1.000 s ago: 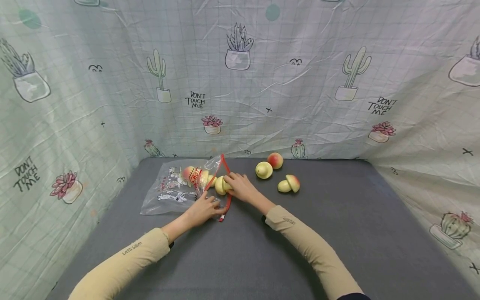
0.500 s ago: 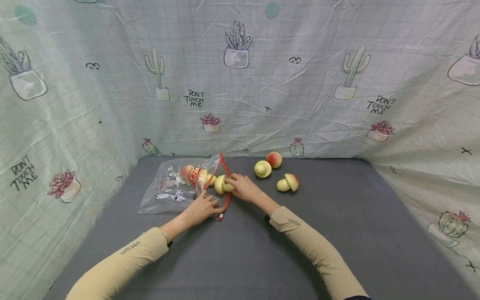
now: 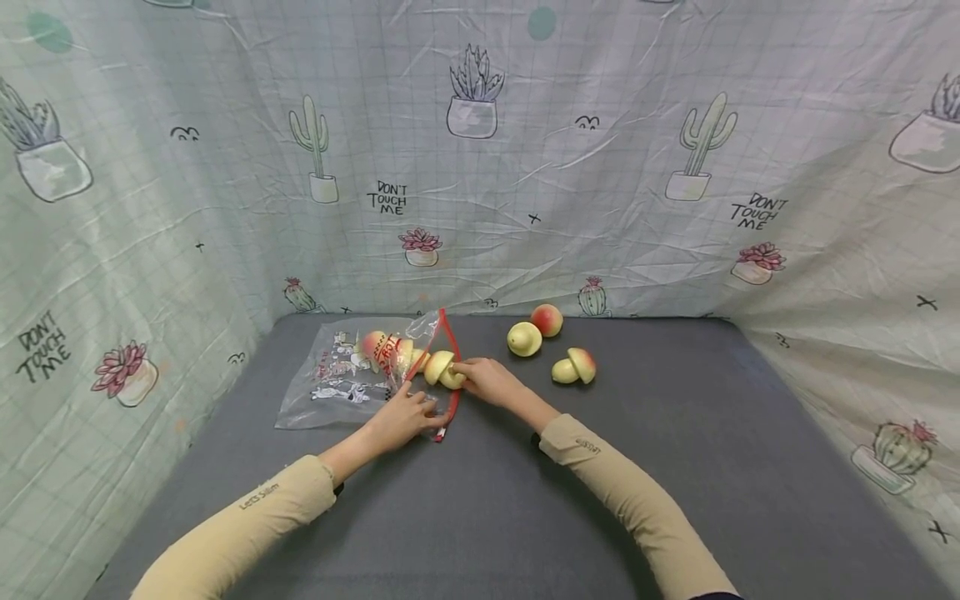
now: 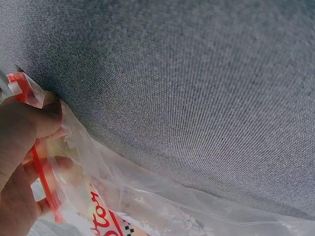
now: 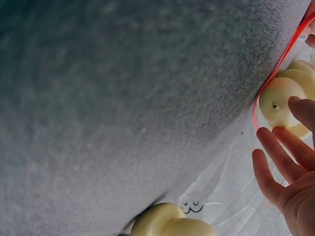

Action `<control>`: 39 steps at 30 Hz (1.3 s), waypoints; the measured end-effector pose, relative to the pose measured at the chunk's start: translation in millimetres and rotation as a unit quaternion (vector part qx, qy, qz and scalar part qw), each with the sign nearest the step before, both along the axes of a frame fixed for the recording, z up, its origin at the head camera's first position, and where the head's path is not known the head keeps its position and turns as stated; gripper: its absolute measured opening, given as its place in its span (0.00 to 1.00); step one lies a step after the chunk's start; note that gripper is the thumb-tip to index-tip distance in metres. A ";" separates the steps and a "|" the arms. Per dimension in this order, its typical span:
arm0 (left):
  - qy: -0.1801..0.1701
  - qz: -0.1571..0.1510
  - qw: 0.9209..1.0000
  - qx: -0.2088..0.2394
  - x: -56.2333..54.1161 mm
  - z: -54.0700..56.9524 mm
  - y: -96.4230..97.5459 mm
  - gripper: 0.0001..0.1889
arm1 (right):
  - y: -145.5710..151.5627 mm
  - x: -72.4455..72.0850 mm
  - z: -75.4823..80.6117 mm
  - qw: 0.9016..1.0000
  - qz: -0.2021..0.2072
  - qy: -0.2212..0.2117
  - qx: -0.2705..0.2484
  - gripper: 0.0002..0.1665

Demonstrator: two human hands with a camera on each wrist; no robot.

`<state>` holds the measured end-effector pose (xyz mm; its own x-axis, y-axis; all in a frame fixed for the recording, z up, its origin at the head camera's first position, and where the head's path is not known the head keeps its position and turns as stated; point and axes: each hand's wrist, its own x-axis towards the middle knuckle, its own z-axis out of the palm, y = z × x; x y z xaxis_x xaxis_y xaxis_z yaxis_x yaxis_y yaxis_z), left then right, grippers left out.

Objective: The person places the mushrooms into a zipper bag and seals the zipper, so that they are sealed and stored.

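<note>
A clear zip bag (image 3: 300,408) with a red zip edge and printed pictures lies on the table, its mouth to the right. My left hand (image 3: 405,414) pinches the mouth's near edge; in the left wrist view the thumb (image 4: 47,120) lies over the plastic. Inside the bag is a toy mushroom with a red-yellow cap (image 3: 373,343). A pale yellow toy mushroom (image 3: 440,367) sits tilted in the mouth. My right hand (image 3: 491,382) touches its stem end with thumb and fingertips, the fingers fairly straight and spread in the right wrist view.
To the right of the bag, towards the back, stand a yellow mushroom (image 3: 524,339) with its stem up, a red-yellow round piece (image 3: 547,320) and a mushroom on its side (image 3: 576,367). A patterned cloth (image 3: 480,208) hangs behind the grey table (image 3: 487,517).
The mushroom at the bag's mouth has turned and tilted, its stem now pointing towards the near right. My right hand has slipped back to the stem's end. My left hand stays put.
</note>
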<state>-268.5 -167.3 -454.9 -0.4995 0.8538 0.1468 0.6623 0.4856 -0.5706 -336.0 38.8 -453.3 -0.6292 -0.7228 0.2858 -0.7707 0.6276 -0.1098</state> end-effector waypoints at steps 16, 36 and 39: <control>-0.008 0.002 1.000 -0.005 -0.6 0.8 1.0 0.20 | 7.1 9.4 3.6 0.996 -0.003 0.054 0.076 0.20; -0.012 0.017 0.999 -0.025 -0.5 0.1 0.9 0.22 | 16.2 10.9 -1.5 0.991 0.017 0.078 0.110 0.24; -0.013 0.018 0.999 -0.025 -0.5 -0.1 1.6 0.23 | 15.9 9.7 -3.3 0.990 0.013 0.079 0.115 0.23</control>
